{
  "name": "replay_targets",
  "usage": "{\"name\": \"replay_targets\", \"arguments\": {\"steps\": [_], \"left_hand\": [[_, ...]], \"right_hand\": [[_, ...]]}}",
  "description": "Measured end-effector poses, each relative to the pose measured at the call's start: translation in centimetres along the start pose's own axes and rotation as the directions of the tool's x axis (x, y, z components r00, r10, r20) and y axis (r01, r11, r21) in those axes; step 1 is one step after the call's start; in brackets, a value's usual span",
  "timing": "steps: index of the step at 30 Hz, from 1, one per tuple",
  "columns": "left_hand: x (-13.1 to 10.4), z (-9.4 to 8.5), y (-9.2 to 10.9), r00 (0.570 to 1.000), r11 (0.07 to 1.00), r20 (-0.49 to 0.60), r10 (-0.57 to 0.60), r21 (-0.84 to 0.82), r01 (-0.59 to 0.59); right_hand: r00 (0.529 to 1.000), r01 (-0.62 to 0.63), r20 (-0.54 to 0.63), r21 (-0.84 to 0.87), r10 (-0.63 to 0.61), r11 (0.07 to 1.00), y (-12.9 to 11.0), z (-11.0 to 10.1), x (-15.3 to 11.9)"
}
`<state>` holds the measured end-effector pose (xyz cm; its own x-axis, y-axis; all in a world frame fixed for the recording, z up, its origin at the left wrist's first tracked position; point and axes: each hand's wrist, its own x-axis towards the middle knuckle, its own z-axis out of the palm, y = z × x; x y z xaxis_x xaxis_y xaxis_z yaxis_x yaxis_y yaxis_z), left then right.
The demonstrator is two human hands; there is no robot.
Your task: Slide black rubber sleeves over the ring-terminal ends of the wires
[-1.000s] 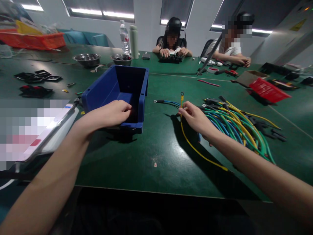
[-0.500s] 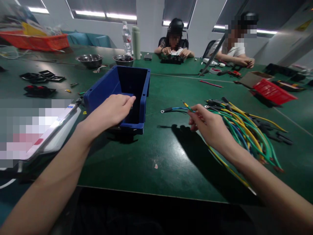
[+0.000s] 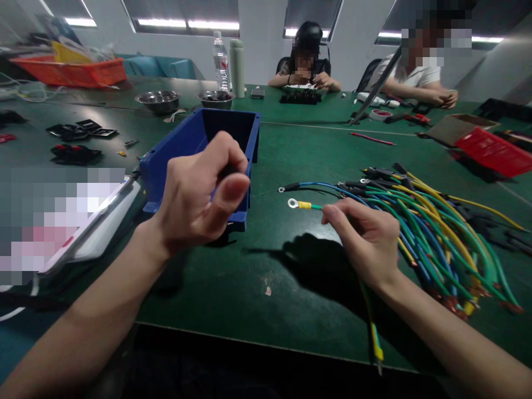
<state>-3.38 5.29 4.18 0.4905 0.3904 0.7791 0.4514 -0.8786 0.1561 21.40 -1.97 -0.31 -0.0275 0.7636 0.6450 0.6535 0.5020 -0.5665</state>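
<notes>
My right hand [image 3: 368, 238] pinches a yellow-green wire [image 3: 316, 207] near its ring terminal [image 3: 293, 204], which points left and has a yellow sleeve behind it. The wire's other end hangs below the hand toward the table's front edge. My left hand [image 3: 201, 194] is closed, fingers curled and thumb toward the right, in front of the blue bin [image 3: 166, 160]. Whatever lies inside those fingers is hidden. Just beyond the right hand, a blue wire [image 3: 320, 184] with a ring terminal lies on the table. To its right spreads a pile of green, yellow and blue wires [image 3: 449, 238].
A tablet-like device [image 3: 91, 221] stands left of the bin. Two metal bowls [image 3: 158, 101], a water bottle [image 3: 221, 64] and a green flask [image 3: 236, 69] are farther back. A red bin [image 3: 490, 147] sits at right. Two people sit across the green table [image 3: 307, 149].
My left hand has come up out of the bin's opening and nearer to me. My right hand has turned the wire so its ring terminal shows. The view has shifted slightly.
</notes>
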Motion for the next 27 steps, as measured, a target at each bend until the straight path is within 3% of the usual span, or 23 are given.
{"name": "replay_targets", "arguments": {"steps": [3, 5, 8, 27], "left_hand": [[0.0, 0.8, 1.0, 0.977, 0.972, -0.045, 0.209, 0.119, -0.202], [0.0, 1.2, 1.3, 0.955, 0.927, 0.029, 0.295, 0.233, -0.293], [-0.2, 1.4, 1.6, 0.931, 0.875, 0.152, 0.333, 0.318, -0.365], [-0.3, 2.1, 2.7, 0.919, 0.867, 0.166, 0.356, 0.307, -0.392]], "right_hand": [[0.983, 0.172, -0.05, -0.048, -0.174, 0.984, -0.4, -0.3, -0.3], [0.968, 0.236, -0.067, -0.072, -0.241, 0.969, -0.5, -0.5, -0.3], [0.957, 0.265, -0.097, -0.087, -0.273, 0.96, -0.4, -0.6, -0.4], [0.954, 0.3, 0.006, -0.041, -0.3, 0.953, -1.6, -0.6, -0.6]]}}
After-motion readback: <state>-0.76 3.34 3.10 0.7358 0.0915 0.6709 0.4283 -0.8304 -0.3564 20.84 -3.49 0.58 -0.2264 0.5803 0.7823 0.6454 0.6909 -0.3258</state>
